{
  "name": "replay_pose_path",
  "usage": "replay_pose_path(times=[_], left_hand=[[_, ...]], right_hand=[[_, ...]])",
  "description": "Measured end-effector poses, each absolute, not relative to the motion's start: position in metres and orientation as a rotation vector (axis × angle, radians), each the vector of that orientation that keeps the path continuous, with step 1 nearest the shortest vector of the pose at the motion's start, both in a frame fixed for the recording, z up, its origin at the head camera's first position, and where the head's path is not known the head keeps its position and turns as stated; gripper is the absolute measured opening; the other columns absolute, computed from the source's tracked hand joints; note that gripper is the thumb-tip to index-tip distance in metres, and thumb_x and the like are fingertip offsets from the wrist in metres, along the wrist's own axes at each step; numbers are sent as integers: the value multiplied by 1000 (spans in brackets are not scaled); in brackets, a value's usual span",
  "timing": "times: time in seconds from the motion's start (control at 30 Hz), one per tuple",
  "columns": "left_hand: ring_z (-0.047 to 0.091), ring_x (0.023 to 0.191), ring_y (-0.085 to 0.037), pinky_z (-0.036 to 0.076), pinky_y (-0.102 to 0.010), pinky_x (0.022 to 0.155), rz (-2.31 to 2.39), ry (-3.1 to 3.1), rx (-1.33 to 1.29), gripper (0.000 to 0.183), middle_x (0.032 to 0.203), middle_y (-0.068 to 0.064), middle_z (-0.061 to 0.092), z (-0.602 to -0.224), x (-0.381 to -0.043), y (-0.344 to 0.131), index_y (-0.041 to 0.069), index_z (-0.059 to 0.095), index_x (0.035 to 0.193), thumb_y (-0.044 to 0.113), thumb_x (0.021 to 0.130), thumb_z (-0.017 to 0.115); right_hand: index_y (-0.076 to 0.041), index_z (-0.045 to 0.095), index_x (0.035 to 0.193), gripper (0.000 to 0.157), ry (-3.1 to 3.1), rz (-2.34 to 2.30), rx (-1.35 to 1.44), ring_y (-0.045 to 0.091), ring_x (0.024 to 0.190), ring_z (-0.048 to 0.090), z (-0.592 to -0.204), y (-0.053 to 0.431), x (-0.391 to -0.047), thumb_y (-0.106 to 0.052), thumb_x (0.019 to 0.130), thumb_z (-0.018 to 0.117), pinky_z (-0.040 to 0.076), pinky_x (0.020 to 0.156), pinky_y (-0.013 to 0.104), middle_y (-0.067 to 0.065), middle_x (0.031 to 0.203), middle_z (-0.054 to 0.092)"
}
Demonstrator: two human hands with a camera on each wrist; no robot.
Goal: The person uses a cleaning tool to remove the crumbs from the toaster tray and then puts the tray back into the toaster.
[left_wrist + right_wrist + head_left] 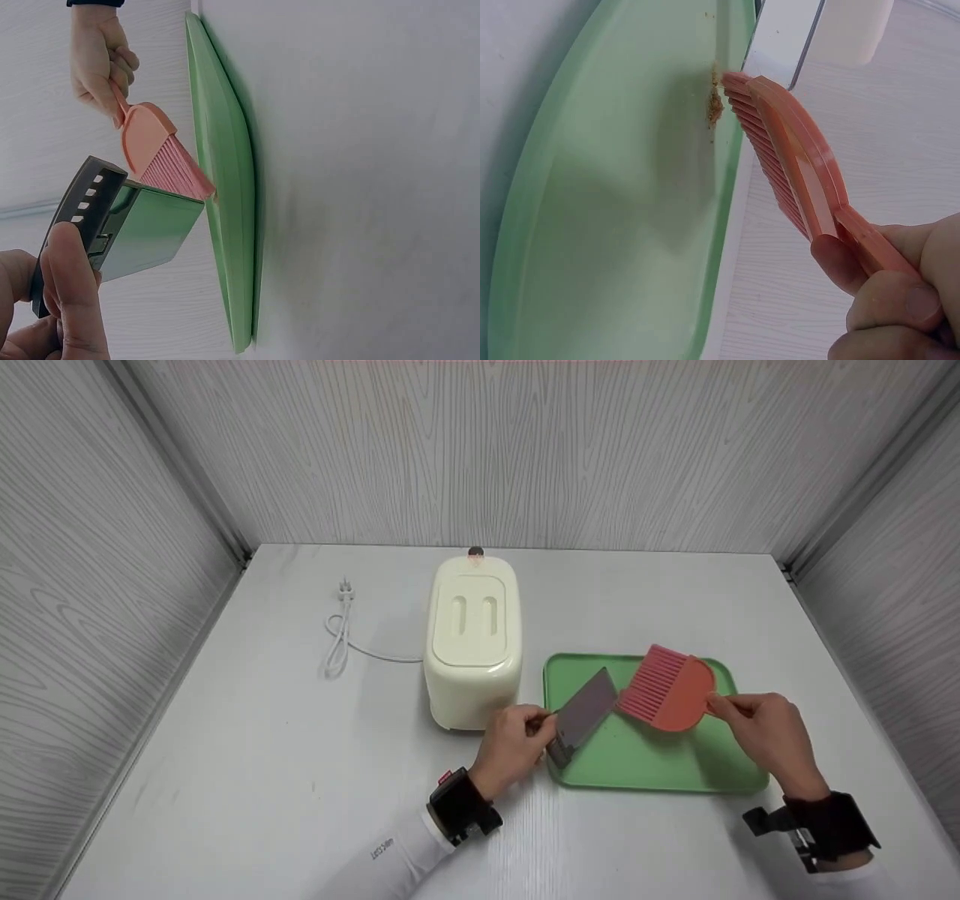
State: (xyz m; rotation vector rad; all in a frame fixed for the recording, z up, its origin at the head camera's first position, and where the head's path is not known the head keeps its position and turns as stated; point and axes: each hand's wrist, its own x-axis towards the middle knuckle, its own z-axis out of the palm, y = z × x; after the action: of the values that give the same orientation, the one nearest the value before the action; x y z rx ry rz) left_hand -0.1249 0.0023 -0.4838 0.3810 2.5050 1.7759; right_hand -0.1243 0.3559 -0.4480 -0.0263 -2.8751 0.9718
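My left hand point(517, 742) pinches a metal crumb tray point(586, 709) by its dark slotted end point(79, 210). The crumb tray is tilted over the left side of a green tray point(637, 769), its shiny plate reflecting green in the left wrist view. A small salmon-pink brush point(667, 690) is held by its short handle in my right hand point(772, 735). Its pink bristles point(176, 169) point left, with their tips right at the edge of the crumb tray. Brown crumbs point(715, 106) lie in the green tray just below the bristle tips.
A cream toaster point(476, 660) with a lid over its top stands left of the green tray, close by my left hand. Its white cord point(337, 637) lies bundled on the table to the left, plug pointing to the back. Pale wood-grain panels point(480, 450) rise around the table.
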Motion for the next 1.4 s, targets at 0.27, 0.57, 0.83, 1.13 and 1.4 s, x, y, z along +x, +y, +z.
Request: replay_pose_path(times=[0.27, 0.57, 0.83, 1.13, 1.4], left_hand=[[59, 59, -4, 55, -23, 52, 1762, 2506, 366, 15, 85, -3, 73, -484, -125, 3, 0, 77, 104, 11, 98, 68], [59, 61, -4, 54, -23, 54, 1748, 2528, 381, 15, 85, -3, 73, -484, -126, 3, 0, 77, 103, 11, 98, 68], [62, 70, -3, 56, -21, 63, 1723, 2574, 434, 14, 85, -4, 75, -485, -125, 3, 0, 78, 100, 10, 98, 67], [62, 71, -4, 56, -22, 63, 1718, 2575, 415, 14, 86, -3, 74, -485, -125, 2, 0, 77, 101, 10, 98, 68], [61, 71, -4, 56, -21, 63, 1710, 2585, 413, 14, 86, -4, 74, -485, -126, 2, 0, 77, 101, 11, 98, 68]], right_hand=[[-5, 81, 109, 48, -2848, 1017, -58, 3, 80, 62, -439, 355, -124, -48, 103, 60, 44, 62, 23, 15, 103, 78], [-3, 81, 107, 47, -2829, 1161, -90, 2, 77, 57, -437, 346, -132, -46, 102, 63, 42, 61, 25, 15, 102, 78], [-5, 81, 108, 43, -2830, 1228, -5, -5, 86, 63, -443, 329, -133, -43, 104, 62, 42, 66, 23, 12, 102, 79], [-7, 81, 109, 42, -2856, 1258, 24, 0, 90, 66, -451, 319, -133, -44, 104, 61, 39, 66, 23, 9, 101, 79], [-10, 83, 105, 42, -2915, 1234, 2, 2, 83, 60, -453, 324, -131, -46, 103, 62, 37, 67, 24, 8, 101, 79]])
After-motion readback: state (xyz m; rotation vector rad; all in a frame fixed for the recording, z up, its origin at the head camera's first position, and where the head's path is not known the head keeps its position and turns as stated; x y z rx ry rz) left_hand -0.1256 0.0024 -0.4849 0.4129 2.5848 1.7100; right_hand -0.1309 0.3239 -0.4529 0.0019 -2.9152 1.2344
